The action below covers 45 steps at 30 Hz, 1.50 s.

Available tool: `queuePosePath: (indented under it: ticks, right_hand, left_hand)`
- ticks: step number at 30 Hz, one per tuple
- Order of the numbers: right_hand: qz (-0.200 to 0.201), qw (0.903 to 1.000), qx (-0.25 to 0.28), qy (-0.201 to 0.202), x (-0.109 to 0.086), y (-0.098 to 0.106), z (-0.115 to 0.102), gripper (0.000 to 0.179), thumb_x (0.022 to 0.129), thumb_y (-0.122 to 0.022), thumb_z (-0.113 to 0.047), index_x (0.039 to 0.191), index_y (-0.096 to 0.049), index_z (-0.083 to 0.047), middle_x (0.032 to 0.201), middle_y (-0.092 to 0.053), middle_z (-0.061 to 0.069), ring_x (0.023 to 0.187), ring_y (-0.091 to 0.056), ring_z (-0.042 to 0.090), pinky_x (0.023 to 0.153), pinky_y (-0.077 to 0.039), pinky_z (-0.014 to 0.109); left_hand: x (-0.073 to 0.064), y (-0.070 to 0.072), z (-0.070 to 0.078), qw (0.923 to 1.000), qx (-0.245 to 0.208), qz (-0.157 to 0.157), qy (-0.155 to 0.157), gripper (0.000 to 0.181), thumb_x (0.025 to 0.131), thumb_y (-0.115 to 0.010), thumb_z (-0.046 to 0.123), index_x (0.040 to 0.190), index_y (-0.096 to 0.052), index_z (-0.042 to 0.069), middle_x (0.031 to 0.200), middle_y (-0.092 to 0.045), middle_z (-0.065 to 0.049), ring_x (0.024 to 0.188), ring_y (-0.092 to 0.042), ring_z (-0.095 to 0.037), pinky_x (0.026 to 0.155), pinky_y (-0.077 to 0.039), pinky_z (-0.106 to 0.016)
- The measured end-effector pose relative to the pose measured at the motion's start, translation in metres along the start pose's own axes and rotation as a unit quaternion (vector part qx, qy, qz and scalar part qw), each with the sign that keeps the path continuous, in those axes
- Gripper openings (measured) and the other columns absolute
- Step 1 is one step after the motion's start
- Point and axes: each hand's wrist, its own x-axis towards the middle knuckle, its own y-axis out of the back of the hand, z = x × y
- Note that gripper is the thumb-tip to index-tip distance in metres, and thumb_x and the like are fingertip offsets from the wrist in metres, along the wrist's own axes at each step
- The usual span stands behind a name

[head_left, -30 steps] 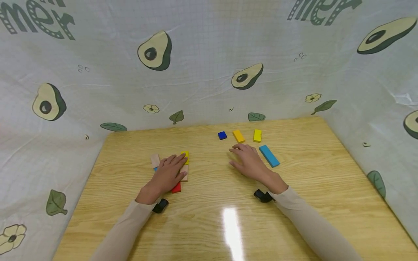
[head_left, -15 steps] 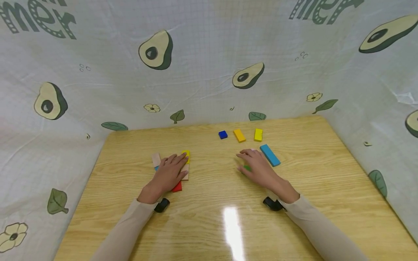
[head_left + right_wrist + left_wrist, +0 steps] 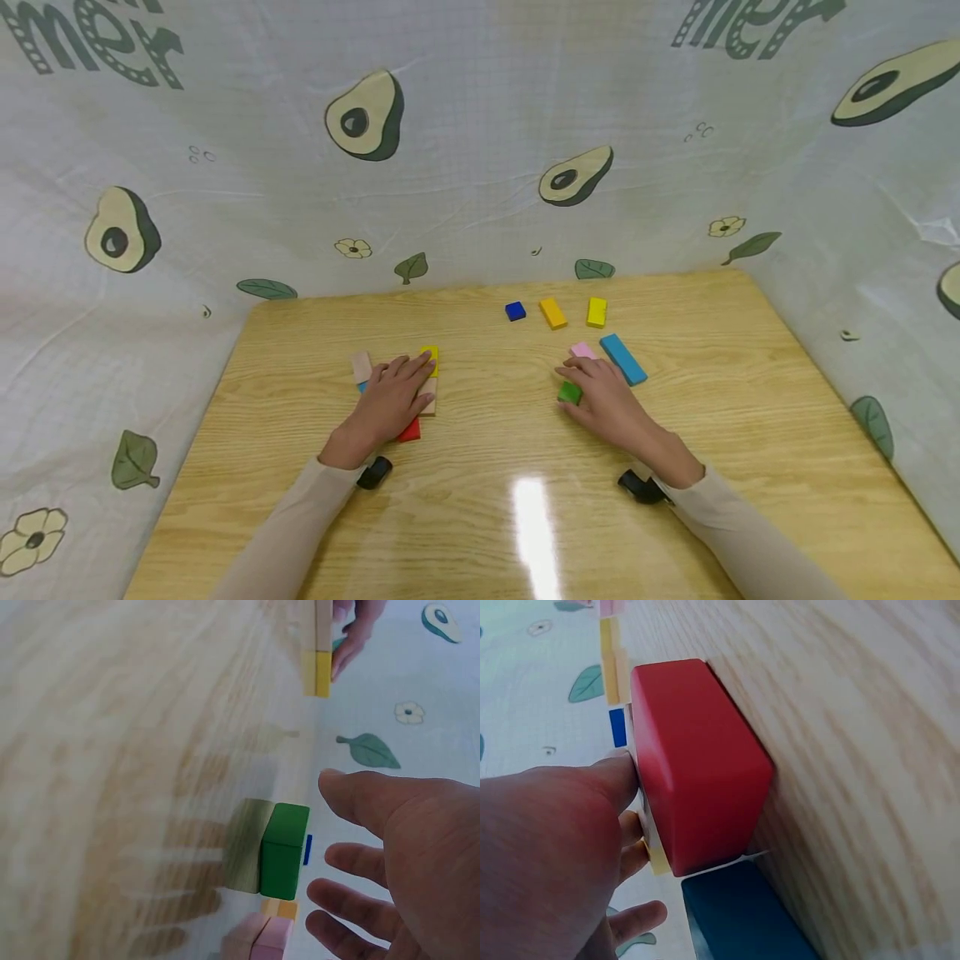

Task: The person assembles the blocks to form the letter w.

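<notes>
My left hand [image 3: 386, 400] rests over a group of wooden blocks at the left, palm down with fingers relaxed. Around it show a yellow block [image 3: 430, 353] under the fingertips, a pale wood block [image 3: 428, 400] by the thumb, a red block [image 3: 409, 431] and another pale block [image 3: 362, 367]; the hand hides the rest. A blue block [image 3: 742, 911] lies against the red one in the left wrist view. My right hand [image 3: 606, 393] hovers with spread fingers over a green block [image 3: 283, 851], thumb and fingertips apart from it. Behind that sits a pink block [image 3: 582, 350], partly covered.
Beyond the right hand lies a long light-blue block [image 3: 623, 360]. Farther back are a small dark-blue block [image 3: 515, 311], an orange block [image 3: 553, 313] and a second yellow block [image 3: 597, 312]. A printed cloth [image 3: 465, 208] borders the wooden table [image 3: 480, 467] at the back and sides.
My right hand has shifted right and toward me, uncovering the green block and the pink one. The left hand stays in place on its blocks.
</notes>
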Motion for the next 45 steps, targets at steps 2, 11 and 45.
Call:
queuePosePath:
  ticks: [2,11,45]
  right_hand:
    - [-0.001,1.0000,-0.002,-0.002,-0.0026,0.0003,-0.0003,0.052,0.092,-0.085,-0.020,0.137,-0.069,0.002,0.137,-0.065,0.021,0.127,-0.057,0.044,0.109,-0.039,0.066]
    - [-0.004,0.9999,-0.010,-0.010,-0.0067,-0.0029,0.0004,0.050,0.091,-0.087,-0.019,0.134,-0.071,-0.001,0.132,-0.067,0.018,0.125,-0.059,0.042,0.108,-0.041,0.064]
    - [-0.003,0.9993,-0.038,-0.006,-0.0030,-0.0059,0.0031,0.039,0.090,-0.087,-0.016,0.124,-0.076,-0.003,0.117,-0.073,0.013,0.113,-0.062,0.036,0.098,-0.049,0.056]
  left_hand:
    - [-0.0001,-0.0005,-0.0002,1.0000,0.000,0.001,-0.002,0.057,0.111,-0.056,0.029,0.160,-0.045,0.001,0.169,-0.037,-0.018,0.151,-0.036,-0.047,0.119,-0.029,-0.066]
    - [-0.0004,-0.0020,0.0004,1.0000,0.001,-0.001,-0.001,0.058,0.112,-0.055,0.030,0.160,-0.044,0.001,0.169,-0.037,-0.018,0.151,-0.037,-0.047,0.118,-0.030,-0.065]
    - [-0.0003,-0.0021,-0.0001,1.0000,-0.003,-0.003,0.004,0.058,0.112,-0.054,0.030,0.162,-0.042,0.002,0.170,-0.035,-0.016,0.152,-0.035,-0.045,0.120,-0.028,-0.065]
